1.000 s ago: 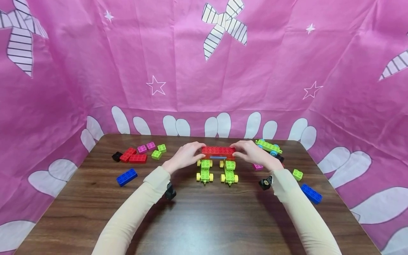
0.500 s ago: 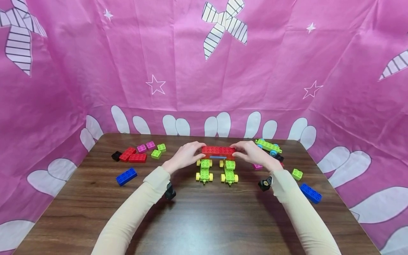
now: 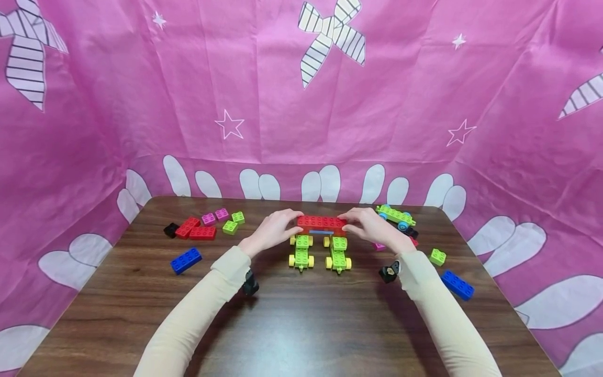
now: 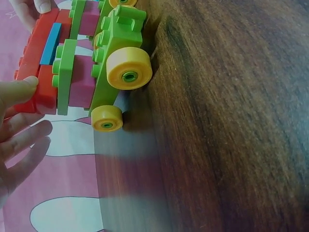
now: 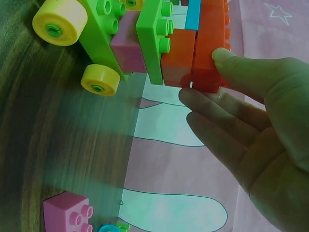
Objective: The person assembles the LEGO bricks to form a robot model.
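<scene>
My left hand (image 3: pixel 273 230) and right hand (image 3: pixel 372 228) pinch opposite ends of a long red toy brick (image 3: pixel 322 224), thumbs on its near side and fingers behind. The brick lies across the top of two stacks on green wheeled bases (image 3: pixel 301 256) with yellow wheels (image 4: pixel 129 68). Under its ends are shorter red bricks (image 5: pixel 178 58), with a blue piece (image 4: pixel 50 43) between them. Lower down come green bricks (image 4: pixel 66 77), then pink bricks (image 4: pixel 82 81) on the bases. The two wheeled bases stand side by side on the table.
Red bricks (image 3: pixel 202 233), pink bricks (image 3: pixel 221 214), green bricks (image 3: pixel 230 227) and a blue brick (image 3: pixel 186 261) lie at left. On the right are a green car base with blue wheels (image 3: pixel 395 215), a green brick (image 3: pixel 437 257) and another blue brick (image 3: pixel 457 285). Pink cloth (image 3: pixel 292 104) hangs behind the table.
</scene>
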The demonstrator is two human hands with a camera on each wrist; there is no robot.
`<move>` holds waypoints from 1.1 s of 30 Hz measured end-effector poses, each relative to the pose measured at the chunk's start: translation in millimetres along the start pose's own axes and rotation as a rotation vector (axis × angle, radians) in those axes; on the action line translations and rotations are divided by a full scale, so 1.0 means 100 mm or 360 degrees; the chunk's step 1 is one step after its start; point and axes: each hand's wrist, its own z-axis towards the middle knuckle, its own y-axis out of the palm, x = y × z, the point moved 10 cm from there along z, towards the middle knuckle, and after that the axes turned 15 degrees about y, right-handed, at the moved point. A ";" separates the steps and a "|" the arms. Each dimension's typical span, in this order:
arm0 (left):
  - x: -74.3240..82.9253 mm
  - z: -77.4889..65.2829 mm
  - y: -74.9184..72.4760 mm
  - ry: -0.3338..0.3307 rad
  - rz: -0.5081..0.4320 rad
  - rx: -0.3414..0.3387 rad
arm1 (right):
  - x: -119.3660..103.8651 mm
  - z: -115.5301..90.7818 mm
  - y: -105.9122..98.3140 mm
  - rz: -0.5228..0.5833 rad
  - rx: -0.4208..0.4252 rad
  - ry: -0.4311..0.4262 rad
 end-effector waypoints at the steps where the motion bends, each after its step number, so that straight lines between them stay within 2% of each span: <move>1: 0.00 0.00 0.00 0.0002 -0.0015 -0.0012 | 0.00 0.00 0.00 -0.0006 -0.0002 -0.0001; 6: -0.02 0.00 -0.02 -0.0006 -0.0079 -0.0040 | -0.01 0.00 -0.01 -0.0001 0.0003 -0.0018; 10: -0.04 0.00 -0.06 0.0001 -0.0135 0.0024 | -0.03 -0.02 -0.01 0.0018 0.0031 -0.0043; 15: -0.07 0.00 -0.06 -0.0036 -0.0192 0.0047 | -0.03 -0.02 -0.01 -0.0005 0.0048 -0.0040; 26: -0.06 -0.02 -0.07 -0.0094 -0.0200 0.0081 | -0.03 -0.03 -0.02 -0.0005 0.0065 -0.0043; 33: -0.08 -0.03 -0.05 -0.0116 -0.0200 0.0084 | 0.02 -0.02 0.01 0.0014 0.0026 0.0021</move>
